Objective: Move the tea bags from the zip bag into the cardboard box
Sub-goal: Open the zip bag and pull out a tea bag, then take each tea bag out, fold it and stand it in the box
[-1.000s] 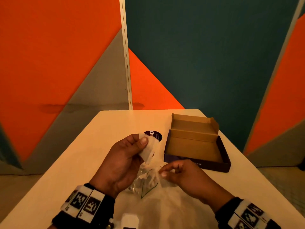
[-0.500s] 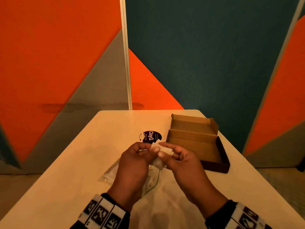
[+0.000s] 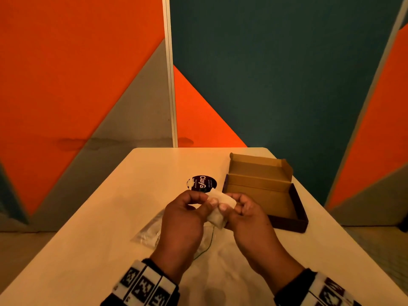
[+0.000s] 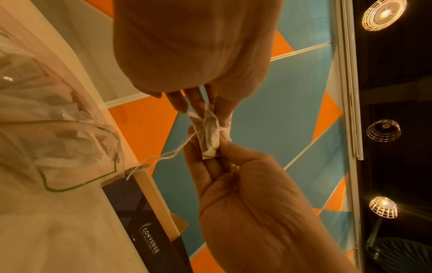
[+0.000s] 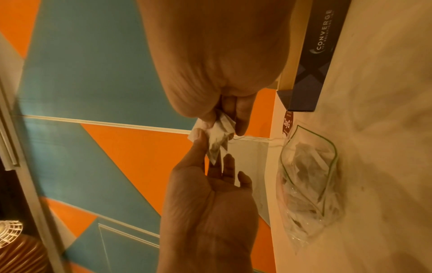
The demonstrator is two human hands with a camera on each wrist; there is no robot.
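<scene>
A white tea bag (image 3: 220,209) is held above the table, just left of the box's near corner. My left hand (image 3: 209,199) pinches its left end and my right hand (image 3: 229,205) pinches its right end. In the left wrist view the tea bag (image 4: 208,136) looks crumpled, and its string (image 4: 173,155) trails down to the mouth of the zip bag (image 4: 58,138). The clear zip bag (image 5: 308,184) lies on the table below my hands with several tea bags inside. The open cardboard box (image 3: 287,224) stands to the right, dark outside and brown inside, with nothing visible in it.
A round dark sticker (image 3: 202,183) lies on the pale table (image 3: 110,217) just beyond my hands. The box lid (image 3: 258,162) stands up at the back. Orange, grey and teal wall panels rise behind the table's far edge.
My right hand left the zip bag's mouth and came up to the tea bag in my left hand. Both hands now hold it, slightly farther forward and nearer the box.
</scene>
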